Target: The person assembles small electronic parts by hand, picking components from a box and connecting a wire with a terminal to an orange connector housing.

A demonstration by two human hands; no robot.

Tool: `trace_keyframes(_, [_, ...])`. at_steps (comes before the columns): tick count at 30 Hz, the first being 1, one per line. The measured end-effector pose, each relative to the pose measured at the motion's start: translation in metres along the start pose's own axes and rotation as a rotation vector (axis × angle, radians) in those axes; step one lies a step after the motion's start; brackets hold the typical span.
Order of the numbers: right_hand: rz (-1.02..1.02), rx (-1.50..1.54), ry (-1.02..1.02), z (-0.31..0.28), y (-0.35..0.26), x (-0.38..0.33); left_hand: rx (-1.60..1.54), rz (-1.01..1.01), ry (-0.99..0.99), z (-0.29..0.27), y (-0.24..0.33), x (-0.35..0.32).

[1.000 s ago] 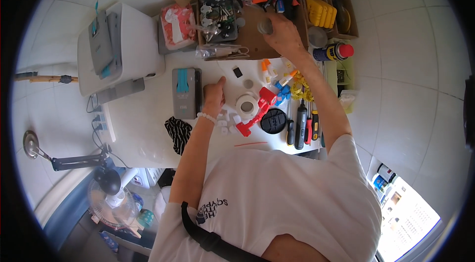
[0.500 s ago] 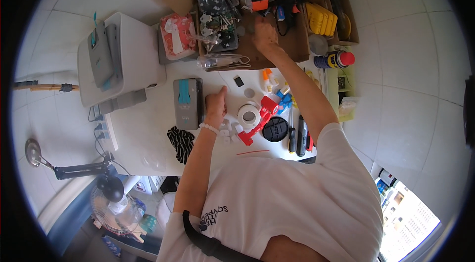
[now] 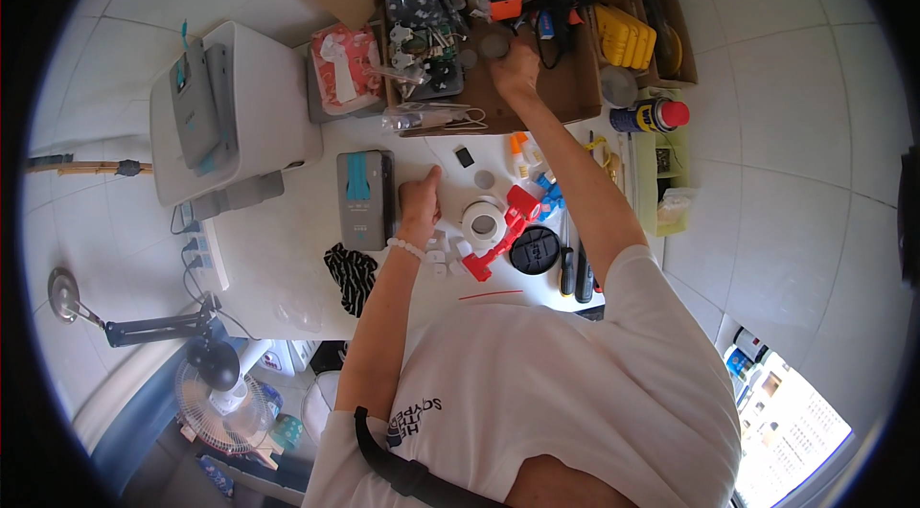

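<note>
Right hand (image 3: pixel 515 67) is stretched out to 12 o'clock, into the open cardboard box (image 3: pixel 575 91) at the far edge of the white table (image 3: pixel 287 249). Fingers curl around a small round grey disc (image 3: pixel 494 46); grip looks closed on it, though the fingertips are too small to be sure. A second grey disc (image 3: pixel 469 57) lies just beside it at 9 o'clock.

Left hand (image 3: pixel 419 204) rests flat on the table, index finger pointing to 12 o'clock, holding nothing, fingers loosely together. White bead bracelet (image 3: pixel 406 247) on that wrist.

Around the left hand:
- grey case with teal latch (image 3: pixel 364 199), just beside at 9 o'clock
- white tape roll (image 3: pixel 482 219), near at 3 o'clock
- red plastic clamp (image 3: pixel 502 232), touching the tape roll's right side
- black round lid (image 3: pixel 534 250), at 4 o'clock beyond the clamp
- small white fittings (image 3: pixel 443 255), near the wrist at 5 o'clock
- striped black-white cloth (image 3: pixel 351 275), at 7 o'clock

In the box: yellow case (image 3: pixel 626 36) at 2 o'clock from the right hand, bag of small parts (image 3: pixel 422 24) at 9 o'clock. Spray can with red cap (image 3: pixel 649 115) lies outside the box, at 4 o'clock.
</note>
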State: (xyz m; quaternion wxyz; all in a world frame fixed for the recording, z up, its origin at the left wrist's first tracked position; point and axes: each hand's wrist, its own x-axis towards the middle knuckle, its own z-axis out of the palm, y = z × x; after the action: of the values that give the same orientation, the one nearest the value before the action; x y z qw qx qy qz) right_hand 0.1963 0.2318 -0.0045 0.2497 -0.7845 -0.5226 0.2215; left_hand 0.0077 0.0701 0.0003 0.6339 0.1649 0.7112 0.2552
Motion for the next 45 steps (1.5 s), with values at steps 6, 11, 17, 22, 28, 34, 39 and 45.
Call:
trace_keyframes(6, [-0.011,0.047,-0.008,0.002,-0.006,0.002,-0.009,0.004,-0.026,-0.002,0.0,0.0])
trace_keyframes(11, [-0.124,0.194,0.087,0.008,0.001,0.0,0.002,-0.01,-0.019,0.0,0.002,0.0])
trace_keyframes(17, [-0.106,0.206,0.029,0.002,-0.002,-0.002,-0.032,-0.025,-0.017,-0.003,-0.003,0.004])
trace_keyframes(22, [-0.052,0.251,0.001,-0.005,0.001,-0.004,-0.003,-0.052,-0.002,-0.001,0.001,0.001])
trace_keyframes(28, [0.006,0.27,-0.014,-0.001,0.002,0.001,-0.022,-0.036,-0.019,-0.001,0.001,0.001])
trace_keyframes(34, [-0.082,0.323,0.017,0.0,0.005,-0.002,0.007,-0.029,-0.009,-0.002,0.0,0.0])
trace_keyframes(39, [-0.069,0.346,0.087,0.004,0.008,-0.006,-0.07,0.017,-0.056,-0.005,-0.009,0.002])
trace_keyframes(45, [-0.052,0.294,-0.011,-0.002,0.015,0.005,-0.07,-0.004,-0.039,-0.003,-0.006,0.003])
